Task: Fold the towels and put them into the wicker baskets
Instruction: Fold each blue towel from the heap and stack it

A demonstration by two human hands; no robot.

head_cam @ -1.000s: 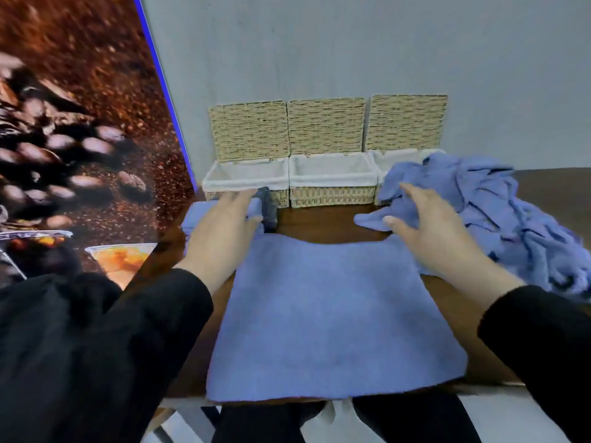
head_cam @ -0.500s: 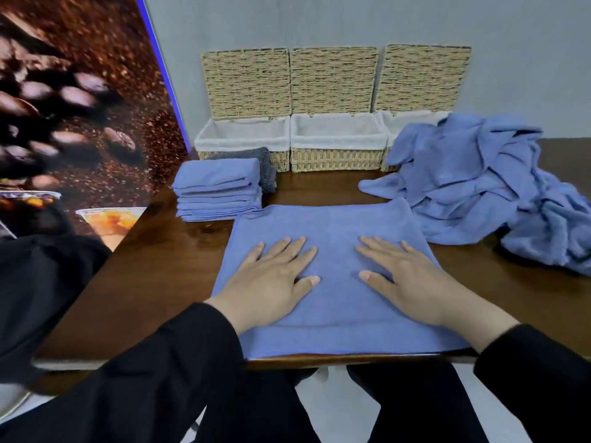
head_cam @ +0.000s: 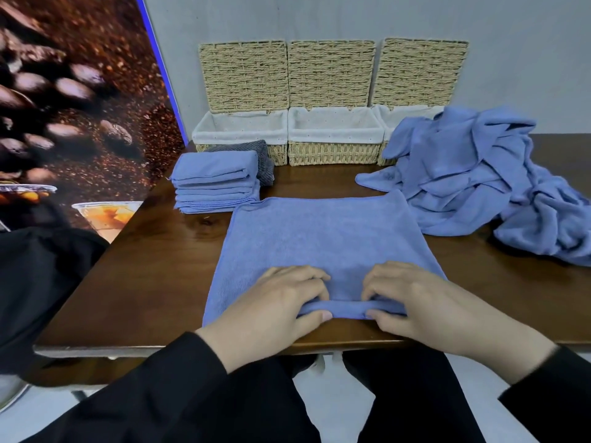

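Fingers (head_cam: 307,276) of both hands curled, each pinching the near hem of the flat blue towel (head_cam: 323,238) between thumb and fingertips; a short ridge of cloth is raised between the two grips. Left hand (head_cam: 275,308) and right hand (head_cam: 412,302): side by side, close together, at the near table edge, equally placed on the hem. Flat blue towel: spread on the dark wooden table (head_cam: 153,270), one layer as far as can be seen, its whole free body lying straight ahead of the fingers, away from the person, far hem just short of the baskets' side of the table. Judged step: first fold, near hem to be carried forward over to the far hem; fold line would run left to right. Stack of folded blue towels (head_cam: 217,183): left of the flat towel's far corner, just beside it, with a grey cloth (head_cam: 263,161) partly hidden behind. Heap of unfolded blue towels (head_cam: 479,183): right, touching or overlapping the flat towel's far right corner; cannot tell which. Wicker baskets (head_cam: 332,151): three in a row against the wall, white-lined, lids upright; the right one is largely covered by the heap. Near corners of the flat towel: hidden under the hands and wrists.
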